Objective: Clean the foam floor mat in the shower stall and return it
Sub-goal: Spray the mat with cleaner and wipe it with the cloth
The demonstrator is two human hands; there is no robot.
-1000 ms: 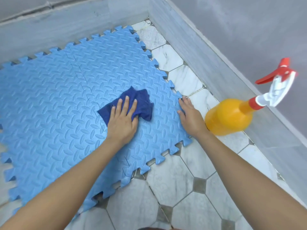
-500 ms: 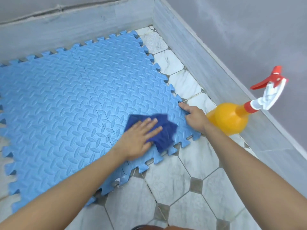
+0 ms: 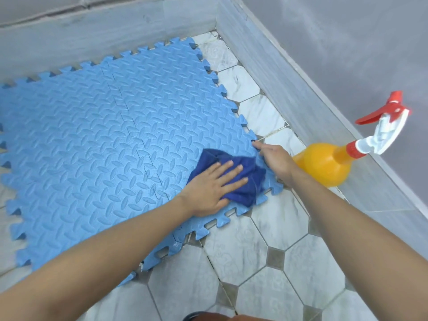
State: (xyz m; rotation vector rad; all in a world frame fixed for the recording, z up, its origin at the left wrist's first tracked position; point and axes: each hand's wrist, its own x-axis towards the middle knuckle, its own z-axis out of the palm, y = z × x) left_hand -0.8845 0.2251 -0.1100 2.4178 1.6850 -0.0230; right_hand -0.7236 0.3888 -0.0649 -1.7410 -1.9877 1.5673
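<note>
Blue foam floor mat (image 3: 104, 144) lies flat on the marble-patterned tile floor (image 3: 250, 246), its far edge near the grey wall, and I am in the wiping step: my left hand (image 3: 213, 184) presses the dark blue cloth (image 3: 245, 179) onto the mat's near right corner with fingers spread straight, while my right hand (image 3: 275, 158) pins the right edge, its fingertips curled over the rim. Next I judge the cloth must sweep left across the unwiped panels. An orange spray bottle (image 3: 324, 165) stands just right of my wrist by the skirting.
</note>
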